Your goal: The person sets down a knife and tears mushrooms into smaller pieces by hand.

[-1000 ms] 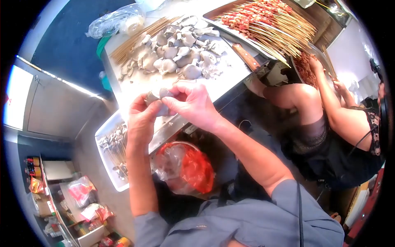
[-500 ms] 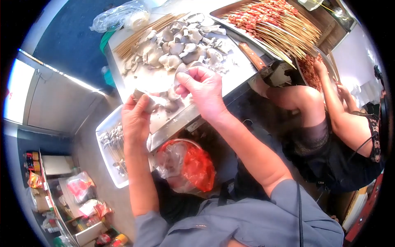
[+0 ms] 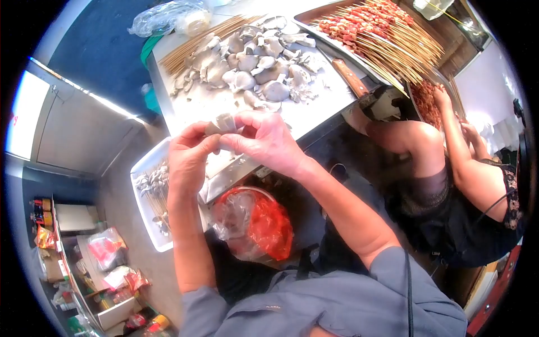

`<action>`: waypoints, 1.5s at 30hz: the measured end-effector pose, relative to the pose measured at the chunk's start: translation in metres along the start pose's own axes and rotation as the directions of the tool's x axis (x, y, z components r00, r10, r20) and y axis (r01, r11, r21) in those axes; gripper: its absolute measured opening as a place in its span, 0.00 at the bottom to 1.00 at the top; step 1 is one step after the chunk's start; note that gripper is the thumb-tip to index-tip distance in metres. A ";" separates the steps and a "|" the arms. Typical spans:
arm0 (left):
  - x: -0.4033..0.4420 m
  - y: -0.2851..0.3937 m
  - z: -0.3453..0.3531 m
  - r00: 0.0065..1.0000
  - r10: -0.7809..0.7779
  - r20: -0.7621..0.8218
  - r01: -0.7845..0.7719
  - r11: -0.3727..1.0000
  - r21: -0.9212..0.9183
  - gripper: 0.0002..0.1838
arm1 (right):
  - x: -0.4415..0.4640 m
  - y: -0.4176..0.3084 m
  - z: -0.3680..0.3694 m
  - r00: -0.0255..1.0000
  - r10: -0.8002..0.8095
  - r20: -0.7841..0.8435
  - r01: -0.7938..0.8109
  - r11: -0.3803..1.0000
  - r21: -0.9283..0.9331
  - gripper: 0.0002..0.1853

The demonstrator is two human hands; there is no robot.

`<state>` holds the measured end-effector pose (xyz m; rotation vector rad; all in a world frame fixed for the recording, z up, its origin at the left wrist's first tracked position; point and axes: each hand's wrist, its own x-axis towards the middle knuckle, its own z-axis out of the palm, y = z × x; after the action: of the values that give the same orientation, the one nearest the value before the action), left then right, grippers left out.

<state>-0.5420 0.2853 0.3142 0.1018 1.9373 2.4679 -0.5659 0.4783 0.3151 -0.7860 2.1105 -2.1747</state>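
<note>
A grey oyster mushroom [image 3: 225, 123] is pinched between my two hands above the table's near edge. My left hand [image 3: 190, 153] grips it from the left, with thumb and forefinger closed. On the other side my right hand [image 3: 268, 141] has its fingers closed on it, and the two thumbs nearly meet. Whether a skewer is inside the mushroom is hidden by my fingers. Just beyond lies a heap of loose oyster mushrooms [image 3: 240, 80] on the white tabletop [image 3: 323, 106]. Bare bamboo skewers [image 3: 188, 48] lie along the heap's left side.
A white tray [image 3: 135, 168] of skewered mushrooms stands at left. Below the table is a bucket with a red plastic bag [image 3: 269, 224]. A wooden-handled knife [image 3: 349, 77] lies beside a tray of meat skewers [image 3: 382, 33]. At right, a co-worker's hands [image 3: 443, 98] reach over minced-looking meat [image 3: 425, 101].
My right hand has come down and left from the heap to meet my left hand. Both now pinch one mushroom, where before they were apart, each with a piece.
</note>
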 end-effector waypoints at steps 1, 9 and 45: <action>0.000 0.002 0.001 1.000 -0.019 -0.012 0.019 1.000 0.023 0.12 | 0.000 0.002 0.000 1.000 0.001 0.002 -0.001 1.000 0.001 0.12; -0.004 0.001 0.014 0.993 -0.108 -0.040 0.104 0.991 -0.080 0.05 | -0.001 -0.004 0.000 0.995 0.104 -0.002 -0.101 0.965 0.242 0.08; 0.012 -0.008 0.026 0.922 0.372 -0.108 -0.283 0.838 0.467 0.15 | 0.007 0.005 -0.010 0.916 0.297 -0.269 -0.128 0.854 0.505 0.07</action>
<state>-0.5532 0.3131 0.3130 0.2194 2.7587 2.2185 -0.5775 0.4849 0.3135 -0.1299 1.5320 -2.6715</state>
